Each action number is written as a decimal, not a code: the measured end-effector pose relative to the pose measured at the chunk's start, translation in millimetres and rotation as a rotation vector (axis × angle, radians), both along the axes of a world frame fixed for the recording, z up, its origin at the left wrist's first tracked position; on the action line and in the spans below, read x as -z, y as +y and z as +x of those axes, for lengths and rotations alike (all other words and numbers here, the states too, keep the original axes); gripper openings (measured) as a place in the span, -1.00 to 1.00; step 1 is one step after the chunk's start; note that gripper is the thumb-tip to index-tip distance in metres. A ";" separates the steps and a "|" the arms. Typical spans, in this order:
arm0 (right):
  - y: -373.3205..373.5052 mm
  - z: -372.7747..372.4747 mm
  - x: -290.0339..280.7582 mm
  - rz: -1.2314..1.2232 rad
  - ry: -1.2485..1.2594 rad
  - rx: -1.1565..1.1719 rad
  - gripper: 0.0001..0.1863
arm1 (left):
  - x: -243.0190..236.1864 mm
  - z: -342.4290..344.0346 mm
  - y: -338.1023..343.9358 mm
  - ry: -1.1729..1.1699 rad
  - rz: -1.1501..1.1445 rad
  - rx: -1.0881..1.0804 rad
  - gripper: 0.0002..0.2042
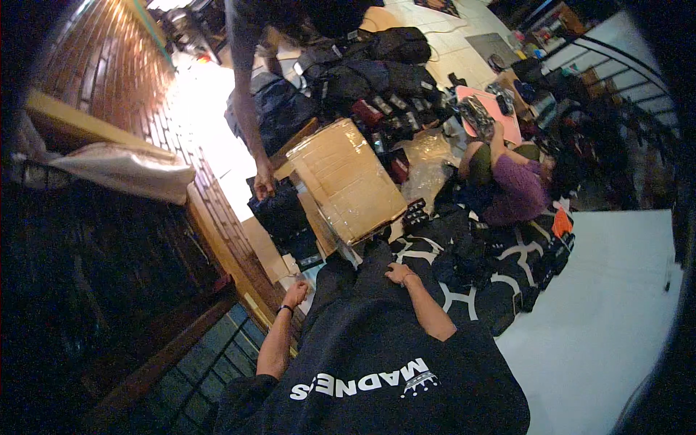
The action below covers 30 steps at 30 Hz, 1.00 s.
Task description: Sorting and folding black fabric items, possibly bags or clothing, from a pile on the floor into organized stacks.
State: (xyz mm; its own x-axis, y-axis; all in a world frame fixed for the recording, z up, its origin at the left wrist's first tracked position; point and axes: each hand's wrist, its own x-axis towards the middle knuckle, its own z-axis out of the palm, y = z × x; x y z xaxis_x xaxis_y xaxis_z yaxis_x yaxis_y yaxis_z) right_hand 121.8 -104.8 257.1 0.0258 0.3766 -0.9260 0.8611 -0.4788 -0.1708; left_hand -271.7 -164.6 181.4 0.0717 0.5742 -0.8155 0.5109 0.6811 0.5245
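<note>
My left hand (296,293), with a dark band at the wrist, is closed beside my left leg. A pale, clear-looking plastic piece (310,276) lies next to it; whether my fingers grip any of it is too small to make out. My right hand (398,273) lies on my dark trousers (373,265), its fingers loosely extended and holding nothing visible. Just beyond my knees stands a taped brown cardboard box (346,181). Dark folded cloth items (281,214) with small labels are stacked at the box's left side.
At the far left, another person's hand (265,183) touches the dark stack. A person in purple (520,187) at right handles a clear-wrapped package (475,114) over a pink board (507,125). Dark bundles (362,76) pile up behind the box. A patterned black-and-white cloth (464,296) lies right.
</note>
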 end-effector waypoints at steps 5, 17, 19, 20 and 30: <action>-12.1 29.0 -0.9 0.128 0.037 0.045 -0.36 | 16.6 7.3 5.0 -0.055 -0.038 0.013 -0.62; -21.7 86.1 13.5 0.145 0.006 0.309 -0.35 | -10.8 53.4 84.7 0.025 -0.040 0.121 -0.64; -12.9 94.1 14.7 0.077 -0.039 0.290 -0.34 | -20.2 65.9 96.5 0.025 -0.006 0.128 -0.62; -5.5 98.4 13.0 0.079 -0.021 0.282 -0.34 | -25.3 69.8 97.7 0.005 -0.042 0.105 -0.63; 41.3 180.5 38.9 -0.005 0.047 0.227 -0.42 | -50.9 153.7 108.5 0.017 -0.064 0.016 -0.64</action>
State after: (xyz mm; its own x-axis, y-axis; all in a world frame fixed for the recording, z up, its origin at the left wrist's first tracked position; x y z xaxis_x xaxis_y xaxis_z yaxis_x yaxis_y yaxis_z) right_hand 302.4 -63.5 218.1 0.0664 0.3613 -0.9301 0.7225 -0.6603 -0.2049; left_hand -117.9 -56.1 232.3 0.0662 0.5198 -0.8517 0.5304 0.7047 0.4713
